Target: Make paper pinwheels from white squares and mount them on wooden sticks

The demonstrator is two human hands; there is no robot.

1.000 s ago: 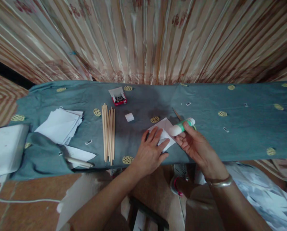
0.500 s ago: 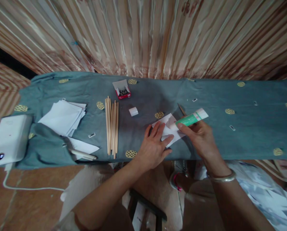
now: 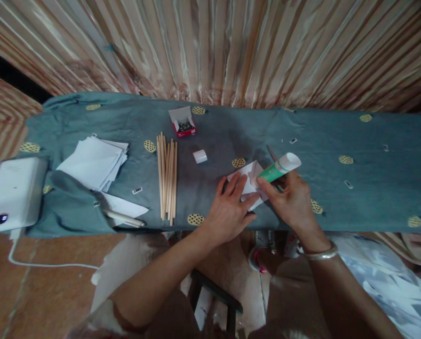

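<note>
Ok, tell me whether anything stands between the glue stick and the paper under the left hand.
Nothing visible does: the right hand holds the glue stick with one end at the paper. The left hand has its fingers beside that end, not between.

Has rolled the right hand [image 3: 293, 200] from palm up to knuckles up since the first picture. Has slid its thumb from the glue stick's [image 3: 274, 172] far end down to the end by the paper [image 3: 254, 168], bringing that thumb nearer the left hand's [image 3: 227, 219] fingers. Has tipped the stick more steeply, raising its white end beyond the right fingers. Has uncovered a yellow pineapple print [image 3: 316, 206] just beside the right hand, away from those fingers.
</note>
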